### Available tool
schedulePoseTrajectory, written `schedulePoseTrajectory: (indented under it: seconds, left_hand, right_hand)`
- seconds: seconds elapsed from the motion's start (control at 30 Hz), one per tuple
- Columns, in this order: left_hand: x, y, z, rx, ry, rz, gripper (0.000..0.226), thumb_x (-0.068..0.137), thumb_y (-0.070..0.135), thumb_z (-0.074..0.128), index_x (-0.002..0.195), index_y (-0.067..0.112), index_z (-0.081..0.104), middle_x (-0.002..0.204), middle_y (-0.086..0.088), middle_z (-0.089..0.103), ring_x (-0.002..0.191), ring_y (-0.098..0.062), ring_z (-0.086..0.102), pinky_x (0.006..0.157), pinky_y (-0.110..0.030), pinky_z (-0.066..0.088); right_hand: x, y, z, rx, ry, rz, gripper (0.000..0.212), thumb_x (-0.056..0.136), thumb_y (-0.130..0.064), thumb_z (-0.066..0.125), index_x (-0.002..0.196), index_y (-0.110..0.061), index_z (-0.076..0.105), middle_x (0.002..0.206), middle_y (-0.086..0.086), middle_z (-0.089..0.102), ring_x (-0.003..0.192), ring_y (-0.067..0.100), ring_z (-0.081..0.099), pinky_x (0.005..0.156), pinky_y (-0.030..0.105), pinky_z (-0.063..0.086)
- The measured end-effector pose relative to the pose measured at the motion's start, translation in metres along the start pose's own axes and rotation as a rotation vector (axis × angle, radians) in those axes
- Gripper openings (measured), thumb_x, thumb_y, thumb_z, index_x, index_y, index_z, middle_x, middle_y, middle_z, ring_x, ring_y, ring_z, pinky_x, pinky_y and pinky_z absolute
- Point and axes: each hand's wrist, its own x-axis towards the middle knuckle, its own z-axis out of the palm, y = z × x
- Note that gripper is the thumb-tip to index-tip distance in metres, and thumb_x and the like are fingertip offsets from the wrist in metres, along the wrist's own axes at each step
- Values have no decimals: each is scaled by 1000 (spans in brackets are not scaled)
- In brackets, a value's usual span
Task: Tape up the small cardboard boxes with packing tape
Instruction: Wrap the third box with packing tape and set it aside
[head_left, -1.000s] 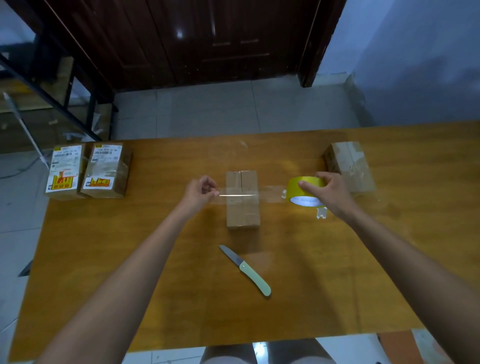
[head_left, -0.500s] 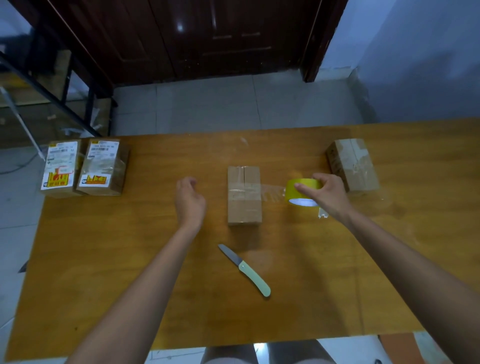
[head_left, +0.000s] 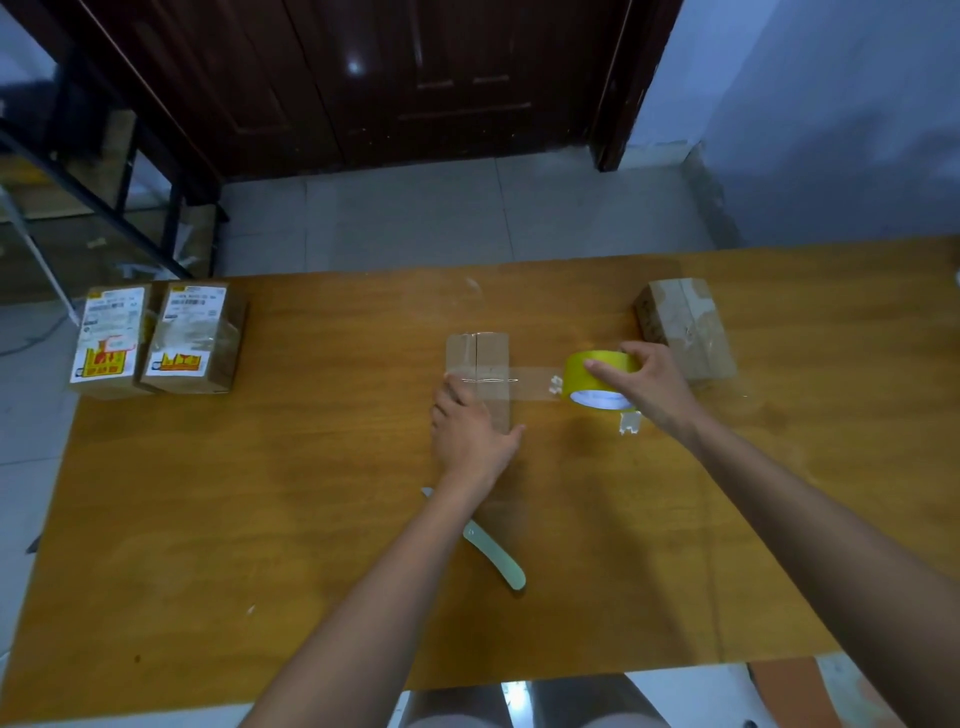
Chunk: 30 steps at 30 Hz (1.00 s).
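Observation:
A small plain cardboard box (head_left: 485, 353) lies in the middle of the wooden table (head_left: 260, 493). A strip of clear tape (head_left: 532, 382) runs across its top and on to the yellow tape roll (head_left: 597, 376) at its right. My left hand (head_left: 470, 431) lies flat on the near half of the box, fingers straight, pressing on the tape. My right hand (head_left: 649, 384) grips the roll from above, just off the box's right side.
A knife (head_left: 493, 558) with a pale green handle lies near my left forearm, its blade partly hidden. Another plain box (head_left: 683, 327) stands behind my right hand. Two labelled boxes (head_left: 156, 338) sit at the far left edge. A white tape scrap (head_left: 630, 422) lies by the roll.
My left hand let go of the tape end, drew back, then came down flat onto the box. The tape now lies across the box top. My right hand kept hold of the roll.

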Motion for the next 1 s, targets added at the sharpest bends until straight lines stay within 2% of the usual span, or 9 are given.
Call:
schedulePoseTrajectory:
  seconds: [0.13,0.2,0.3,0.37,0.5,0.6,0.73,0.87,1.0]
  left_hand:
    - [3,2,-3,-8,-2,-41,110,70,54,73,146,0,14,136,-21,39,122,-38,42,96,-41,42]
    - [6,-2,-14,-115,-24,-30,109,69,54,74,145,0,17,137,-20,40,124,-38,42,99,-42,43]
    - [7,-17,-42,-271,-3,-36,114,67,58,75,149,6,14,142,-16,41,125,-34,47,99,-45,47]
    - [5,-28,-68,-370,47,-80,111,69,55,76,149,11,14,142,-13,43,122,-32,51,96,-43,49]
    - [-1,-31,-112,-550,17,-49,102,74,40,80,147,13,15,133,-7,46,110,-25,52,90,-36,45]
    - [-11,-27,-131,-700,10,-21,95,77,35,79,146,16,15,129,-3,45,110,-20,50,93,-35,44]
    - [-27,-24,-152,-884,-41,-10,88,80,28,78,142,21,16,121,1,45,99,-7,52,78,-23,45]
    - [-39,-19,-166,-1041,-108,13,97,64,40,76,141,27,18,119,-2,54,104,-21,59,81,-35,52]
    - [-47,-11,-177,-1226,-173,31,88,64,29,72,138,18,27,113,-8,61,96,-22,65,67,-32,56]
  right_hand:
    - [-4,-2,-10,0,-37,-19,83,76,-49,76,139,-3,46,139,9,50,126,22,49,101,32,39]
    - [-8,-10,-15,-89,-80,-117,75,70,-50,81,122,-5,53,112,6,59,101,23,58,81,36,48]
    - [-6,-21,-21,-332,-18,-363,47,70,-28,82,88,-9,43,81,7,53,72,25,52,54,34,31]
    - [-3,-27,-31,-531,19,-482,38,71,-6,74,87,-10,40,88,10,53,79,31,53,57,33,27]
    - [-6,-32,-46,-763,38,-507,33,71,2,66,95,-6,45,98,15,56,85,35,56,60,37,40]
    - [-8,-46,-45,-783,69,-539,30,72,1,66,94,-3,47,95,17,56,83,37,55,58,35,33]
    - [-10,-59,-49,-783,106,-585,31,71,1,67,91,-6,44,92,15,55,80,35,55,58,32,29]
    - [-12,-63,-45,-740,88,-592,37,71,1,66,89,-12,37,90,14,55,80,34,55,58,31,27]
    - [-13,-64,-38,-716,83,-595,32,73,-1,65,97,-4,45,95,16,56,85,35,54,59,32,30]
